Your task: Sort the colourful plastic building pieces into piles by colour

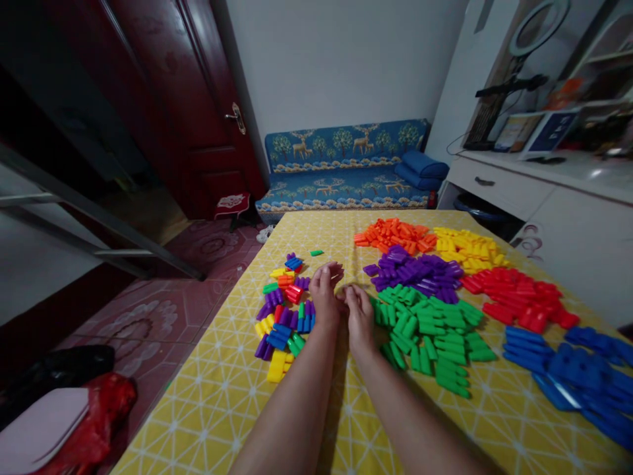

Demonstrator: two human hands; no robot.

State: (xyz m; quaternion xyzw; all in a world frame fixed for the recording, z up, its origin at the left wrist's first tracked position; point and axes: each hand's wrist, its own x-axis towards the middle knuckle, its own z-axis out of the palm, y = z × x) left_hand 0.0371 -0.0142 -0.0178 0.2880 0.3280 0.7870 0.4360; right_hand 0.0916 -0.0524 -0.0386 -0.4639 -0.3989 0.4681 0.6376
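Observation:
My left hand [325, 290] is over the middle of the table, palm turned inward, its fingers loosely curved and apart with nothing visible in them. Close beside it, my right hand [358, 310] has its thumb and fingers pressed together; whatever they may hold is hidden. Mixed-colour plastic building pieces [284, 310] lie in a cluster left of my left hand, some side by side in small groups. A pile of green plastic pieces [430, 326] starts just right of my right hand. One single green piece [316, 253] lies beyond my left hand.
Sorted piles of purple [415, 274], orange [395, 234], yellow [467, 247], red [527, 297] and blue pieces [573, 369] cover the right side. They rest on a yellow patterned tablecloth [222, 402]. A blue sofa [341, 188] stands behind the table, a white cabinet [568, 231] to the right.

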